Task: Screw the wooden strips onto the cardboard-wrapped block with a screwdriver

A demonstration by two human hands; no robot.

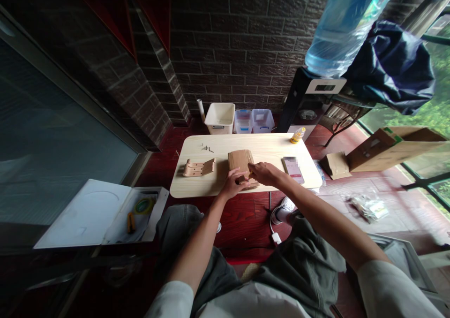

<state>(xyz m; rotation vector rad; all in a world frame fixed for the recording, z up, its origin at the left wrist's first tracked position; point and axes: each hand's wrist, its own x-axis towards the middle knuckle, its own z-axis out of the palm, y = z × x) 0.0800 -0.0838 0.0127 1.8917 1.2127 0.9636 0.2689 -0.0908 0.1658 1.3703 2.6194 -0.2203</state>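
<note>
While my left hand (pixel 230 184) and right hand (pixel 264 173) clamp the wooden block (pixel 241 162) together: on my table (pixel 197 186), screws (pixel 206 147), wooden bracket (pixel 198 168), phone (pixel 293 170)

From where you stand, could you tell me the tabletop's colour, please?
The tabletop is pale blond wood grain, clearest in the head view.

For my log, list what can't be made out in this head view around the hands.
In the head view:
- Lower end of the tan ribbed piece: hidden by the left hand and right hand.
- Top of the phone screen: blurred.
- Small metal fasteners: too small to identify.
- Water jug: cut off by the top edge.
</note>
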